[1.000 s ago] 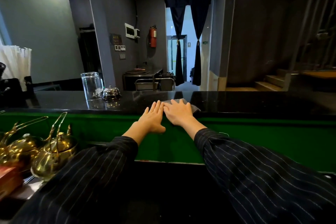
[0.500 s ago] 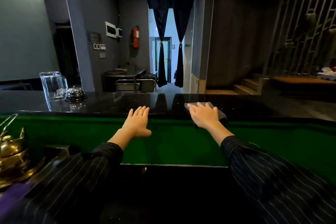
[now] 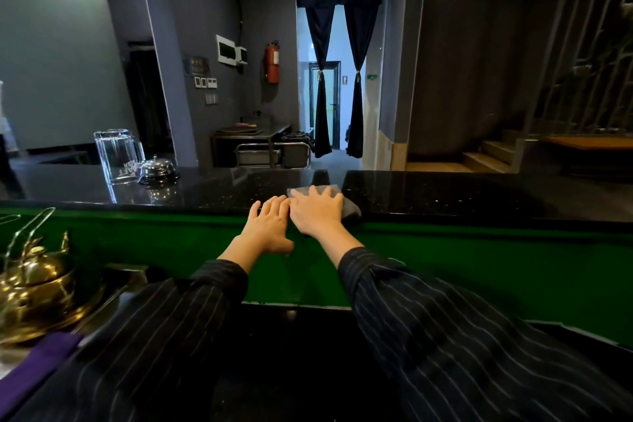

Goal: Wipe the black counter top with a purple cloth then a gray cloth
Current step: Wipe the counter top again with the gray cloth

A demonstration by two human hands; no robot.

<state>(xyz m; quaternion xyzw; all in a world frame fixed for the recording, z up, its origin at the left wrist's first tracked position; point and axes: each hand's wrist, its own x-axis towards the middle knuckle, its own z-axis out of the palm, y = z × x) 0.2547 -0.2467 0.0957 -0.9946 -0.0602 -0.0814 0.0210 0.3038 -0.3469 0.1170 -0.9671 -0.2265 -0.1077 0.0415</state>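
The black counter top (image 3: pixel 445 195) runs across the view above a green front panel. A gray cloth (image 3: pixel 349 207) lies on its near edge, and my right hand (image 3: pixel 317 209) presses flat on it with fingers spread. Touching it on the left, my left hand (image 3: pixel 270 226) rests flat on the counter edge and holds nothing. A purple cloth (image 3: pixel 37 367) lies on the lower ledge at the bottom left, apart from both hands.
An upturned clear glass jug (image 3: pixel 118 156) and a chrome service bell (image 3: pixel 157 169) stand on the counter at the left. A brass teapot (image 3: pixel 34 288) sits on the lower ledge at the left. A doorway with dark curtains and stairs lie beyond the counter.
My right hand has slid the gray cloth leftward along the counter edge until it meets my left hand. The left hand has stayed in place on the counter edge.
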